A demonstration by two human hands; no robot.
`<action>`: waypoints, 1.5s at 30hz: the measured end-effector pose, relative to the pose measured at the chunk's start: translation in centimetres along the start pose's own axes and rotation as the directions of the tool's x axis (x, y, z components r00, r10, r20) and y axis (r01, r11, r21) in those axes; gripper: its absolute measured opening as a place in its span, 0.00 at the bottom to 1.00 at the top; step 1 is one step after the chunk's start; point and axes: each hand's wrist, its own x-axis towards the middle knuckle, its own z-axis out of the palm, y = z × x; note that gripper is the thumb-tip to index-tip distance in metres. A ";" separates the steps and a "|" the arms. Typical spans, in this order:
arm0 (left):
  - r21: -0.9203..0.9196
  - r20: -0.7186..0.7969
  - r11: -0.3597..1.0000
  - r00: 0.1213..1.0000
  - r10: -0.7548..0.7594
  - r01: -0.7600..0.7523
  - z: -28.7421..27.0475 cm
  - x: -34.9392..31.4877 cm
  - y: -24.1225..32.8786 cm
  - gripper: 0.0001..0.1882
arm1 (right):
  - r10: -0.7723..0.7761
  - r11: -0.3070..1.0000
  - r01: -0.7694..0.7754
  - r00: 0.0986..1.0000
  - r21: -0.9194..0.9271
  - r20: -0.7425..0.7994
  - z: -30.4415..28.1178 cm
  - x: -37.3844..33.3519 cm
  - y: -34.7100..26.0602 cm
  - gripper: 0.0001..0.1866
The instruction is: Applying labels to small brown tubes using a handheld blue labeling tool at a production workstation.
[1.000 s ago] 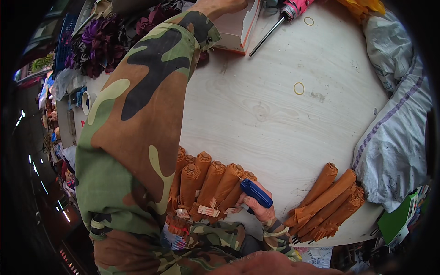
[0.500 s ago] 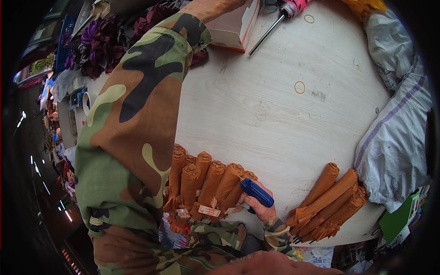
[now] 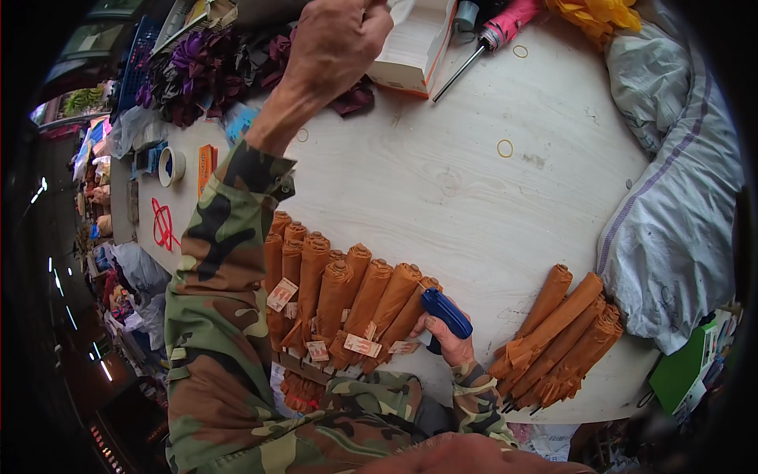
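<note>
My left hand is raised over the far side of the table beside an open white and orange box. Its fingers are curled closed, and whatever they hold is hidden by the hand and the frame's edge. Low in the middle, my right hand grips a blue tagging gun. The gun's front end is at the rightmost of a row of rolled orange-brown umbrellas. These lean side by side along the near edge, several with small printed paper tags hanging from them.
More rolled orange-brown umbrellas lie at the near right, against a white woven sack. A pink umbrella with a metal shaft lies at the back. Rubber bands, a white tape roll and dark purple cloth are about.
My left hand has drawn back from the box toward the left and nearer, coming fully into view. More umbrellas show at the row's left. The right hand keeps its grip on the tagging gun.
</note>
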 end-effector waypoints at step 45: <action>-0.902 0.213 0.173 0.757 -0.617 0.395 -6.8 -43.3 23.6 0.13 | -0.545 0.367 0.632 0.741 -0.683 0.393 4.7 -13.5 1.4 0.36</action>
